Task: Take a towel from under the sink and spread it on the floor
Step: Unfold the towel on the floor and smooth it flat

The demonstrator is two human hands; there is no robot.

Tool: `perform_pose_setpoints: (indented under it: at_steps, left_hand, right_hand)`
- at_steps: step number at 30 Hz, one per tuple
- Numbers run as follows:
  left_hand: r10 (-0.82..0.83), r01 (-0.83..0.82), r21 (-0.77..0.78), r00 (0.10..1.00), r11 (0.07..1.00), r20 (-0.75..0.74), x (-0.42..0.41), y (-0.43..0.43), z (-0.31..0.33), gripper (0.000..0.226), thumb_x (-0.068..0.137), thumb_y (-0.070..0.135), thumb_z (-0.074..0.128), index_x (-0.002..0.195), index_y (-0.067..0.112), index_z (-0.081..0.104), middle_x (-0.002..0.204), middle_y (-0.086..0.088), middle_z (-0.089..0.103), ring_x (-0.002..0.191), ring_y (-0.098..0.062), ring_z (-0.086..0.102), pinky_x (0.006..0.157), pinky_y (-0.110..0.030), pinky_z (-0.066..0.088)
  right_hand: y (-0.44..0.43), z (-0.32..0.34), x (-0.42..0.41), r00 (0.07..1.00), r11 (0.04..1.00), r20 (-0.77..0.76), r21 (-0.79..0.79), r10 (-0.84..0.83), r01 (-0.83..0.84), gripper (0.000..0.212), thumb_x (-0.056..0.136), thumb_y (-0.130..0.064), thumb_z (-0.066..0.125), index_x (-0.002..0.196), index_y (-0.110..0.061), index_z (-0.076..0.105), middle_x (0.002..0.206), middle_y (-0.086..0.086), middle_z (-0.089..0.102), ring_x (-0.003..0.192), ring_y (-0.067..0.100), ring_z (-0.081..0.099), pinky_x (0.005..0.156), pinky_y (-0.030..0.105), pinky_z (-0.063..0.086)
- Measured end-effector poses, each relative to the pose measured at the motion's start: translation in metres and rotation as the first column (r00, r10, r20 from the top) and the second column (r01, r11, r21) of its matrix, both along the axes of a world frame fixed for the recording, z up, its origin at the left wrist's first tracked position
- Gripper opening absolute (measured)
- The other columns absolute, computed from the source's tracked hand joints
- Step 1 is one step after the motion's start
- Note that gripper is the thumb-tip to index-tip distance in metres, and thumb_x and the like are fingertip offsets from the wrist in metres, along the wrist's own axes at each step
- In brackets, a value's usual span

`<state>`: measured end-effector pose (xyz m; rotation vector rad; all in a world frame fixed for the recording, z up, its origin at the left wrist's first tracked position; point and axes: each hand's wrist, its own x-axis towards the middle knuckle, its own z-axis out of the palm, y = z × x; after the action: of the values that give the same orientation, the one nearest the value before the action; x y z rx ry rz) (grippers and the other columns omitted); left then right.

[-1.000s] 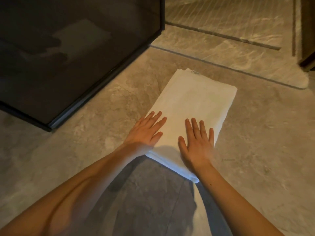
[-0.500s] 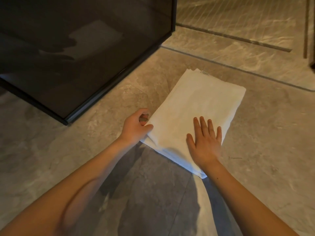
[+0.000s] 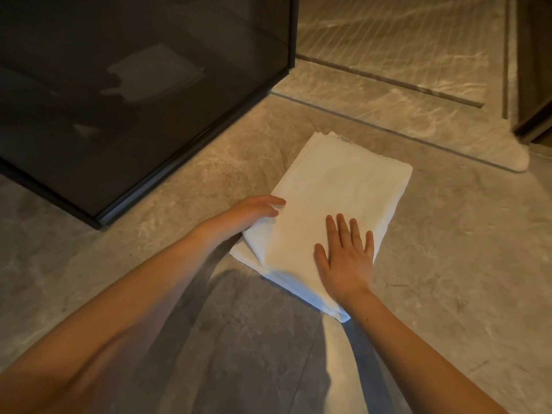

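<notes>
A white folded towel [image 3: 334,198] lies on the grey stone floor [image 3: 448,264], its long side running away from me to the upper right. My left hand [image 3: 254,212] grips the towel's near left edge, fingers curled around the top layers, which lift slightly off the layer below. My right hand [image 3: 348,255] rests flat on the near right part of the towel, fingers spread, holding nothing.
A dark glass shower screen [image 3: 134,100] with a black bottom rail stands to the left, its corner post near the towel's far end. A raised stone threshold [image 3: 403,115] runs across behind the towel. A dark cabinet edge [image 3: 534,70] is at far right.
My left hand slid from lying flat on the towel to its left edge and closed on the top layers, which now lift a little. My right hand stays flat.
</notes>
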<state>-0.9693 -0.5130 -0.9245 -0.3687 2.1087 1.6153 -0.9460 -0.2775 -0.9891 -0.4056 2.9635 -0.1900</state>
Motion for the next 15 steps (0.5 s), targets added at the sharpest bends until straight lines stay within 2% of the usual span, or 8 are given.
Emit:
perform_pose_setpoints:
  at_steps: [2, 5, 7, 9, 10, 12, 13, 15]
  left_hand:
    - [-0.069, 0.068, -0.086, 0.998, 0.994, -0.014, -0.007, -0.003, -0.005, 0.040, 0.091, 0.007, 0.057, 0.124, 0.030, 0.061, 0.132, 0.008, 0.050, 0.121, -0.013, 0.050, 0.076, -0.010, 0.043]
    - [-0.121, 0.108, -0.160, 0.989, 0.981, -0.080, -0.005, -0.005, -0.011, 0.056, 0.087, 0.000, 0.059, 0.133, 0.031, 0.055, 0.152, 0.005, 0.034, 0.134, -0.017, 0.037, 0.103, -0.027, 0.038]
    - [-0.124, 0.110, -0.119, 0.985, 0.987, -0.122, -0.001, -0.001, -0.008, 0.060, 0.087, -0.002, 0.058, 0.134, 0.033, 0.053, 0.155, 0.007, 0.030, 0.134, -0.012, 0.035, 0.101, -0.026, 0.036]
    - [-0.149, 0.132, -0.111, 0.977, 0.985, -0.156, 0.002, 0.003, -0.003, 0.061, 0.086, -0.002, 0.059, 0.135, 0.033, 0.052, 0.154, 0.008, 0.029, 0.133, -0.009, 0.034, 0.097, -0.021, 0.035]
    - [-0.171, 0.151, -0.121, 0.969, 0.981, -0.177, 0.002, 0.004, 0.000, 0.061, 0.086, -0.003, 0.059, 0.136, 0.032, 0.052, 0.153, 0.009, 0.030, 0.134, -0.009, 0.032, 0.096, -0.018, 0.035]
    - [-0.232, 0.201, -0.154, 0.947, 0.967, -0.222, 0.002, 0.007, 0.005, 0.062, 0.086, -0.003, 0.060, 0.138, 0.030, 0.051, 0.150, 0.013, 0.030, 0.137, -0.005, 0.028, 0.091, -0.008, 0.034]
    - [-0.259, 0.224, -0.165, 0.937, 0.961, -0.236, 0.002, 0.008, 0.008, 0.063, 0.086, -0.003, 0.060, 0.138, 0.029, 0.050, 0.149, 0.013, 0.030, 0.136, -0.001, 0.025, 0.089, -0.004, 0.033]
    - [-0.280, 0.243, -0.168, 0.927, 0.955, -0.251, 0.002, 0.010, 0.011, 0.064, 0.085, -0.003, 0.062, 0.139, 0.028, 0.050, 0.147, 0.014, 0.030, 0.134, 0.004, 0.024, 0.087, 0.001, 0.031]
  right_hand:
    - [-0.001, 0.005, -0.002, 1.000, 0.998, 0.020, -0.057, -0.005, 0.006, 0.063, 0.099, -0.052, 0.015, 0.157, -0.027, 0.008, 0.165, -0.001, 0.008, 0.151, 0.022, 0.001, 0.120, 0.045, -0.006]
    - [-0.004, 0.027, -0.029, 0.987, 0.930, 0.063, -0.330, -0.151, 0.163, 0.054, 0.100, -0.047, 0.029, 0.152, -0.035, 0.023, 0.153, 0.005, 0.036, 0.137, 0.031, 0.032, 0.112, 0.048, 0.021]
    - [-0.012, 0.050, -0.067, 0.966, 0.799, 0.193, -0.546, -0.173, 0.253, 0.050, 0.101, -0.042, 0.036, 0.150, -0.042, 0.025, 0.135, 0.015, 0.051, 0.117, 0.036, 0.050, 0.102, 0.048, 0.037]
    - [-0.027, 0.077, -0.106, 0.941, 0.711, 0.338, -0.656, -0.023, 0.253, 0.046, 0.102, -0.038, 0.035, 0.147, -0.042, 0.030, 0.122, 0.016, 0.059, 0.098, 0.029, 0.057, 0.092, 0.043, 0.047]
    - [-0.037, 0.089, -0.121, 0.913, 0.730, 0.404, -0.642, 0.062, 0.235, 0.045, 0.102, -0.040, 0.033, 0.146, -0.045, 0.030, 0.117, 0.012, 0.061, 0.091, 0.025, 0.058, 0.085, 0.040, 0.049]
    - [-0.057, 0.105, -0.143, 0.832, 0.835, 0.529, -0.526, 0.171, 0.163, 0.044, 0.099, -0.051, 0.030, 0.143, -0.051, 0.030, 0.105, 0.005, 0.059, 0.084, 0.021, 0.061, 0.070, 0.033, 0.051]
    - [-0.067, 0.109, -0.151, 0.805, 0.889, 0.566, -0.443, 0.175, 0.119, 0.046, 0.097, -0.057, 0.029, 0.142, -0.048, 0.032, 0.105, 0.004, 0.057, 0.085, 0.021, 0.062, 0.066, 0.032, 0.050]
    - [-0.079, 0.113, -0.159, 0.828, 0.967, 0.549, -0.251, 0.110, 0.037, 0.053, 0.094, -0.058, 0.035, 0.137, -0.029, 0.045, 0.111, 0.006, 0.054, 0.086, 0.025, 0.063, 0.067, 0.034, 0.054]
